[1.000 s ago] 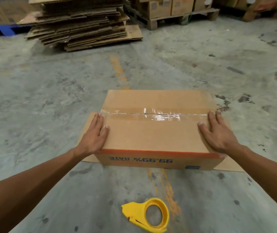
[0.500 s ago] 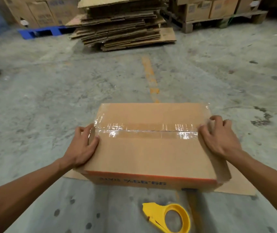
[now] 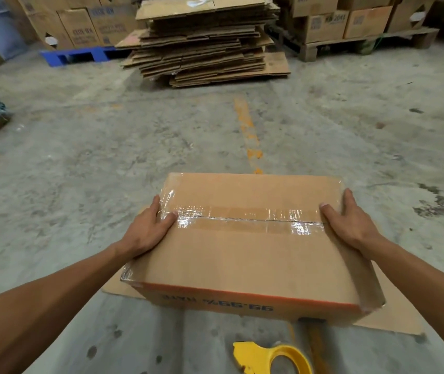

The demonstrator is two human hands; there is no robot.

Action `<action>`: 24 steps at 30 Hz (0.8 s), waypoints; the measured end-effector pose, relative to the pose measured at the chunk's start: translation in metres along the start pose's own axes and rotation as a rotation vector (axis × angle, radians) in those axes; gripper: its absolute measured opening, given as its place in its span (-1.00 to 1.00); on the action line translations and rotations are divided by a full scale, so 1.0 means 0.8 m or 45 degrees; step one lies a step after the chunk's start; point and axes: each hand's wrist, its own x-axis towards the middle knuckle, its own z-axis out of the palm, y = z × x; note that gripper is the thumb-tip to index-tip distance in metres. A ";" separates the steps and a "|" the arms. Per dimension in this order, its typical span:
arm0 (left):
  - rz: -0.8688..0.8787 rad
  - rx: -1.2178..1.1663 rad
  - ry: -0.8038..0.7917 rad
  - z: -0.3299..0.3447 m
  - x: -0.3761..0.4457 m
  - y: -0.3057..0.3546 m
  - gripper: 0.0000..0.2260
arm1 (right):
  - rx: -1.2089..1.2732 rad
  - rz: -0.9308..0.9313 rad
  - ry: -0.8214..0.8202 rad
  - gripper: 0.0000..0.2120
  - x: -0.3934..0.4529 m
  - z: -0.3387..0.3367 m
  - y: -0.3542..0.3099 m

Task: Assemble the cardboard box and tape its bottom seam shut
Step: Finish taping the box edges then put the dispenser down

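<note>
We had the cardboard box (image 3: 245, 255) between our two hands, its taped face turned up toward us. The left hand (image 3: 146, 230) gripped the left end, thumb lying over the top edge onto the clear tape (image 3: 245, 218) and fingers wrapped down the side. The right hand (image 3: 350, 222) did the same at the right end, thumb on top, fingers curled over the far corner. So each grip was clenched on the box, one at either end of the seam, with the tape running straight from one to the other.

We judged the box to be light and empty, since two end grips seemed enough for it. The walls looked stiff enough to take a squeeze, though the panels would likely bow if pressed in the middle. The tape was glossy and probably slick under the thumbs, so the bare cardboard at the end walls and corners was the better place to hold.

Below our grips lay a flat cardboard sheet (image 3: 393, 317) on the concrete floor (image 3: 107, 157); whether the box touched it we could not tell. Just nearer to us than the box lay the yellow tape dispenser (image 3: 272, 359), something to avoid when setting the box down. Well beyond our hands stood a stack of flattened cartons (image 3: 202, 41), with open floor between and to both sides.
</note>
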 end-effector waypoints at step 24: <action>0.244 -0.646 0.530 -0.044 -0.004 0.000 -0.36 | 0.731 -0.500 0.499 -0.67 -0.049 -0.029 -0.037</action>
